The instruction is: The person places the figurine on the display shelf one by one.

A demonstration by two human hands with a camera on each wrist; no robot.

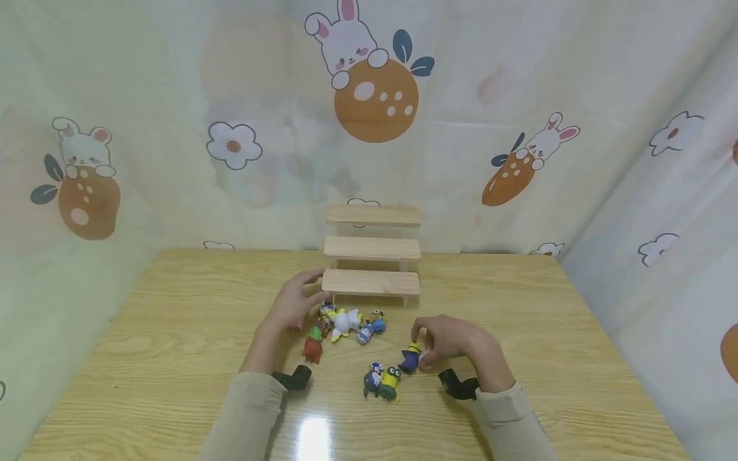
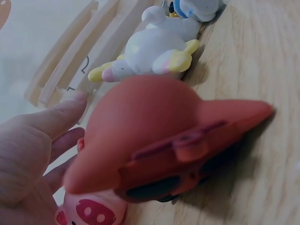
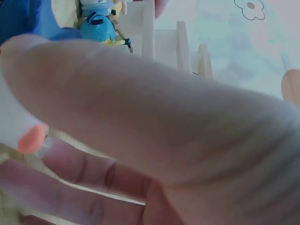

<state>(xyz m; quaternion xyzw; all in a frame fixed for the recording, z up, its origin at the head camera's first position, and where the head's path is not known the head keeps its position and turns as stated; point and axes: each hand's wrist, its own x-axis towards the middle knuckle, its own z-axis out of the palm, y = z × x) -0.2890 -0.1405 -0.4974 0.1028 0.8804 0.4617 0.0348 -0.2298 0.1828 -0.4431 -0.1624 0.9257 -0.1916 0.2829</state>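
My left hand (image 1: 291, 302) is at the left end of a three-step wooden stand (image 1: 371, 282), its fingertips and thumb right at the lowest board. Beside that hand are a pink pig figure (image 2: 93, 210), a red figure (image 1: 312, 350) and a white figure with yellow tips (image 1: 344, 323). My right hand (image 1: 452, 338) pinches a small white figure with an orange part (image 3: 16, 119) between thumb and fingers; much of it is hidden. Against its fingertips stands a blue figure with a yellow top (image 1: 410, 360).
Two small figures, one yellow and green (image 1: 389, 383) and one dark blue and white (image 1: 372, 379), lie at the front middle. Small blue figures (image 1: 366, 333) lie before the stand. A printed curtain (image 1: 277, 179) hangs behind the wooden table (image 1: 519, 288).
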